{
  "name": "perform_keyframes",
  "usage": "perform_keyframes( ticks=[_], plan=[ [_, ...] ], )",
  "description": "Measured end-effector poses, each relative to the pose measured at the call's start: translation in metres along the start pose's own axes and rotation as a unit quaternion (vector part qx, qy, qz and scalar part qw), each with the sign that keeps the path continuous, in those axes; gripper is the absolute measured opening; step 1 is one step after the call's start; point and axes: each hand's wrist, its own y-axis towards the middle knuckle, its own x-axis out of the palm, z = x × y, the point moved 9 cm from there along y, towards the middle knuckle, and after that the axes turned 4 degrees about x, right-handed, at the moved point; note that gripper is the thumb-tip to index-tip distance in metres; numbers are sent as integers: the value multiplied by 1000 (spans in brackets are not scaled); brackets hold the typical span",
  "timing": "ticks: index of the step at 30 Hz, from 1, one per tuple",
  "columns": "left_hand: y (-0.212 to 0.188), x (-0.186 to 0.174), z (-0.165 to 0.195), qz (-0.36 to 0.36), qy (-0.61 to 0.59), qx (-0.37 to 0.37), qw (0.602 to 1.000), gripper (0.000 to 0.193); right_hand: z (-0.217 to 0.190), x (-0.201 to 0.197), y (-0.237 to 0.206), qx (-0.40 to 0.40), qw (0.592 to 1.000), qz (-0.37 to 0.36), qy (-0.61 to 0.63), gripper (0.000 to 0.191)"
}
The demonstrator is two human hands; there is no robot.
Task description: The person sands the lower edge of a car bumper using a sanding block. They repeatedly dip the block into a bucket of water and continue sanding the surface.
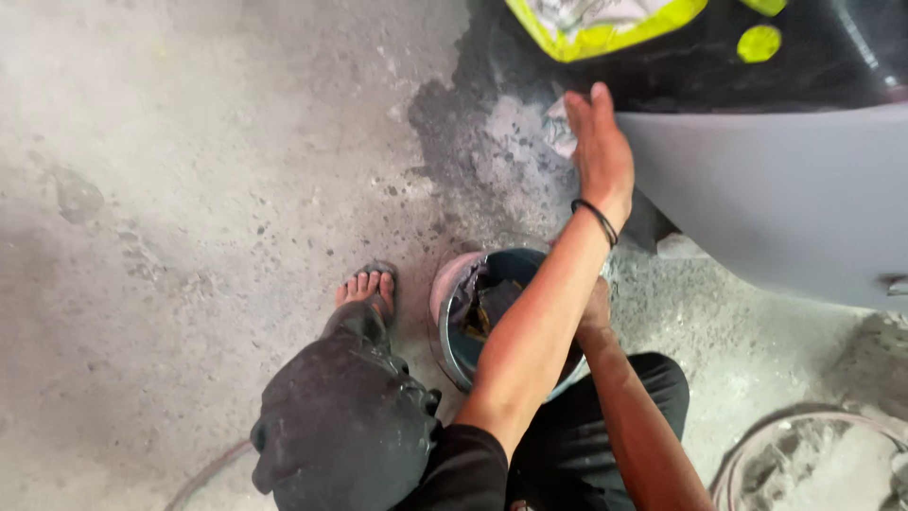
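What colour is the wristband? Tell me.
Black; the wristband on the left hand shows in the head view.
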Motion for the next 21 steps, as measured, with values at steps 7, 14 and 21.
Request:
perform_keyframes(
  ticks=[7,14,21],
  plan=[
    [-20,15,6,-41,34,4,999,88,-28,15,-3,-180,862,46,-471,56],
    [13,9,-27,1,-106,-34,994,84,-24,19,2,-168,928,-20,-331,62],
    [26,-12,-33,31,-50,-5,998,79,-14,7,5,-62,932,41,-354,59]
  ],
)
